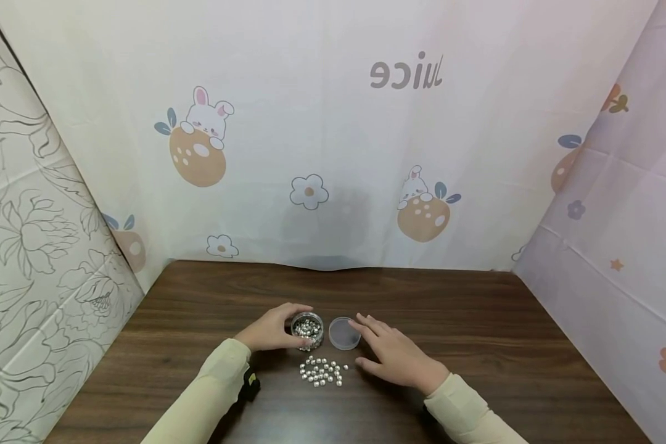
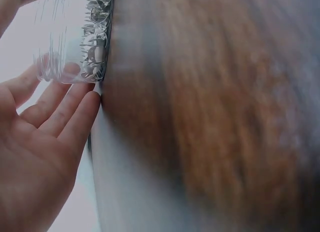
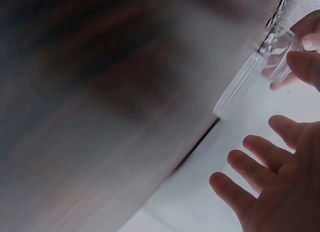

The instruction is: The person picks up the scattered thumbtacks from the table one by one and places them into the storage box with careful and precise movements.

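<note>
A clear plastic jar [image 1: 308, 331] stands on the table, partly filled with small shiny silver pieces. My left hand [image 1: 274, 328] holds it from the left, thumb at the near side and fingers at the far side. In the left wrist view the fingertips touch the wall of the jar [image 2: 67, 47]. Right of the jar lies a clear round lid [image 1: 343, 336]. My right hand [image 1: 395, 353] is beside that lid with its fingers extended, and nothing is in its grasp. Several loose silver pieces [image 1: 322, 371] are scattered on the table nearer to me.
The dark wooden table [image 1: 477, 327] extends around both hands. Behind it hangs a white printed curtain [image 1: 322, 123], with more patterned cloth [image 1: 39, 197] along the left side and the right. A black strap [image 1: 250, 385] is on the left wrist.
</note>
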Motion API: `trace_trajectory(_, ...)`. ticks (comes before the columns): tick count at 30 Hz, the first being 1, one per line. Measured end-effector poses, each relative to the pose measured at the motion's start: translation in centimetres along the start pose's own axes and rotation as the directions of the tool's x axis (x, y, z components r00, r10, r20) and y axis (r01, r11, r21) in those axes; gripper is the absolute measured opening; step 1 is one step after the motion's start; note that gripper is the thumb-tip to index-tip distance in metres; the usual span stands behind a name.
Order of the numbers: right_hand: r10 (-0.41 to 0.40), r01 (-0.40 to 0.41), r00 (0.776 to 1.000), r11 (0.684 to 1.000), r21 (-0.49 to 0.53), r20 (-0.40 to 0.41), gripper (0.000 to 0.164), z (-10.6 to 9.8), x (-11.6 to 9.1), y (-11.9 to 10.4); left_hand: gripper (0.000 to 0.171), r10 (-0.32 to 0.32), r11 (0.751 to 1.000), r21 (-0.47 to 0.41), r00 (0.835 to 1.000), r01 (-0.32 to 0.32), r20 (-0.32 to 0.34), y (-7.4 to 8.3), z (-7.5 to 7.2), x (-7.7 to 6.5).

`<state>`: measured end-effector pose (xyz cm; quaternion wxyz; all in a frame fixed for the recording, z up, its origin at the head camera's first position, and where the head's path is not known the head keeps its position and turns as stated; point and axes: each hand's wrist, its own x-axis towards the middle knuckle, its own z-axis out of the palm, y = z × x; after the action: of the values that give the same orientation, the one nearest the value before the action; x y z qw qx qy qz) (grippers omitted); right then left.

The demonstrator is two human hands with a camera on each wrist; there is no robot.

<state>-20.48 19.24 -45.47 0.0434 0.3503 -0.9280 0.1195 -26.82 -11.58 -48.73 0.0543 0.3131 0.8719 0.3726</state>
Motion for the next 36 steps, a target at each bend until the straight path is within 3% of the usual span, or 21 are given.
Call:
trace_trajectory(7,-0.035,0.035,0.998,0.999,0.005,0.061,0.066,0.1,0.4,-0.8,0.075,-0.032,0.997,-0.075,0.999,0.032,0.008,0.2,-0.1,-0.1)
trace_trajectory(12,-0.106,0.106,0.994,0.994,0.001,0.029,0.054,0.2,0.8,-1.1,0.069,-0.037,0.99,-0.132,0.999,0.039,0.012,0.6,-0.2,-0.1)
trace_trajectory(19,-0.164,0.164,0.986,0.986,-0.012,0.017,0.033,0.2,1.4,-1.6,0.066,-0.064,0.961,-0.264,0.996,0.076,0.056,2.8,-1.3,-0.6)
trace_trajectory(27,-0.167,0.165,0.981,0.986,0.029,0.099,0.018,0.3,1.8,-2.1,0.066,-0.072,0.957,-0.277,0.995,0.086,0.063,3.6,-1.6,-0.9)
trace_trajectory(36,-0.198,0.198,0.973,0.98,0.014,0.12,0.015,0.6,2.4,-2.1,0.067,-0.079,0.957,-0.275,0.994,0.096,0.073,3.5,-1.8,-0.7)
